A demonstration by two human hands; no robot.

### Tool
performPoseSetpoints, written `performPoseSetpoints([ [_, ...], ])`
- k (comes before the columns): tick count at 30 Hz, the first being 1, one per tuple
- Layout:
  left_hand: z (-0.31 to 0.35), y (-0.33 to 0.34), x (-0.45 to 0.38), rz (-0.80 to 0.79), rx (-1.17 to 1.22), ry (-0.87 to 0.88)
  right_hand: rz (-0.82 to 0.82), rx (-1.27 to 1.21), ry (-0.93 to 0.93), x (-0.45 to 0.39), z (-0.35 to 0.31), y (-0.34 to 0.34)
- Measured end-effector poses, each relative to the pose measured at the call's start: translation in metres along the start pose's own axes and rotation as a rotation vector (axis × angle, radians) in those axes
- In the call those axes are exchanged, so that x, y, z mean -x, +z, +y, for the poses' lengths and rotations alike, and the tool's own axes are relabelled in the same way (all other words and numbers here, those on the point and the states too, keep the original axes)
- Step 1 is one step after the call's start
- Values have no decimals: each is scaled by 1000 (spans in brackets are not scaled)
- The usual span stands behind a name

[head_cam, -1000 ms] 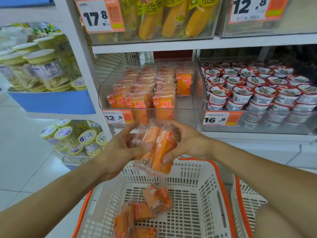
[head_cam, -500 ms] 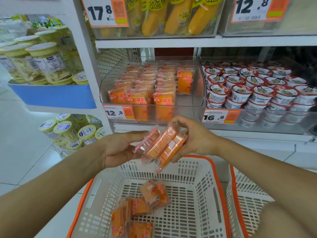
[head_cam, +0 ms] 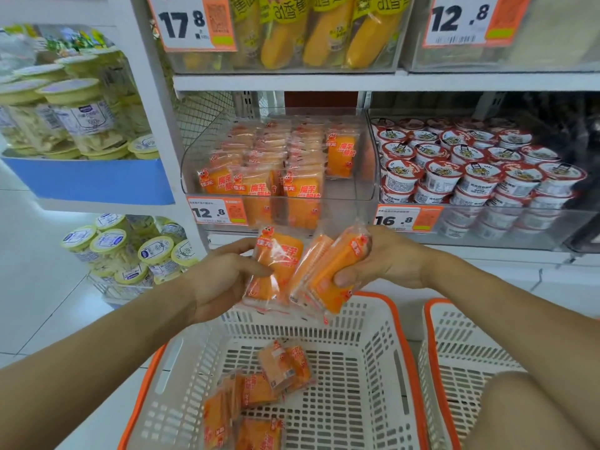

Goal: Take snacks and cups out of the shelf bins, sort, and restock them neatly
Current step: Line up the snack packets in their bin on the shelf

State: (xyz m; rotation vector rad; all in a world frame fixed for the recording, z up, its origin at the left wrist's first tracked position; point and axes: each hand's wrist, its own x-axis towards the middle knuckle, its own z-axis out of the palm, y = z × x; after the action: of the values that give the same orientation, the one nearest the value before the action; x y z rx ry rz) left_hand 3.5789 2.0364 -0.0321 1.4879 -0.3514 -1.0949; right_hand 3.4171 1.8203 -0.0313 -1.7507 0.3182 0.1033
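Orange snack packets were split between both hands above the white basket [head_cam: 383, 339]: the left hand [head_cam: 220, 280] pinched one packet [head_cam: 276, 264] face-up, while the right hand [head_cam: 386, 261] clamped two packets [head_cam: 328, 274] edge-on, apparently squaring them for the clear shelf bin [head_cam: 365, 177] just behind.

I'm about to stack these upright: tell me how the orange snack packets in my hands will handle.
Likely slippery: the orange snack packets have glossy clear wrap, and those the right hand grips are fanned. Probably light, since several are held together. The one the left hand holds looks flat, so may tip.
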Motion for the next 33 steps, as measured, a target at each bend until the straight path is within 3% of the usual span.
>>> performPoseSetpoints([
  [3, 1, 9, 5, -126, -43, 16, 12, -47, -15, -3, 0, 7],
  [7, -3, 14, 8, -170, -206, 66, 10, -129, -33, -10, 3, 11],
  [10, -6, 8, 4, -104, -165, 92, 8, -212, -26, -12, 5, 7],
  [16, -9, -8, -4, 23, -41, 64, 14, -106, 98, -8, 15, -13],
  [20, -10, -15, -6, -16, 5, 34, -64, -61, 194, -7, 18, -13],
  [24, -13, -13, -6, -56, -40, 16, -159, -144, 103, -11, 17, -4],
  [29, -12, -8, -9, 57, -80, 81, -124, -243, 29, -14, 14, 4],
  [33, -13, -11, -13, 153, -251, 187, -91, -283, 15, -16, 14, 11],
])
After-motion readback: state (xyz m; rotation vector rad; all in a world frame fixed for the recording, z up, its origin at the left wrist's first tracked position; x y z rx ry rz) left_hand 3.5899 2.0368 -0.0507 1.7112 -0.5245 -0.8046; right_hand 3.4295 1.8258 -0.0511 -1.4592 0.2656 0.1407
